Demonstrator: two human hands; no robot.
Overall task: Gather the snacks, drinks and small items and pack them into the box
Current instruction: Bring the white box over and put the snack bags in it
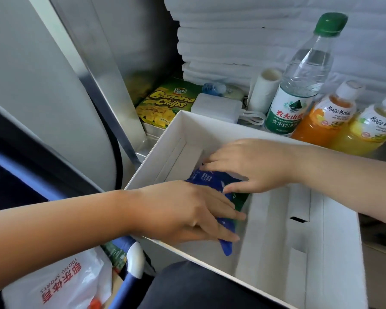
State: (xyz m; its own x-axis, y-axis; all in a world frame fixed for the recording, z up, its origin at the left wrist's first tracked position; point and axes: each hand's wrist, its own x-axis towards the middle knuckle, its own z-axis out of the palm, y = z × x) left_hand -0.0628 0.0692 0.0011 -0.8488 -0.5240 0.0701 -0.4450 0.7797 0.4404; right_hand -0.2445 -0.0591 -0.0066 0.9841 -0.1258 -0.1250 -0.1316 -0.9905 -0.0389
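Note:
A white cardboard box [334,230] lies open in front of me, tilted across my lap. Inside it lies a blue snack packet [212,178], with a green packet [240,197] under it. My left hand [187,214] presses flat on the blue packet's near end with straight fingers. From the right, my right hand [247,165] holds the far end, thumb below and fingers on top. Behind the box stand a green-capped water bottle [299,85], an orange Mogu Mogu bottle [321,117] and a yellow Mogu Mogu bottle [366,130].
A Banana Chips box [163,103] lies at the back left, beside a white charger with cable [216,107], a small blue-topped item [213,88] and a white roll [263,90]. A white plastic bag with red print [60,284] sits at the lower left.

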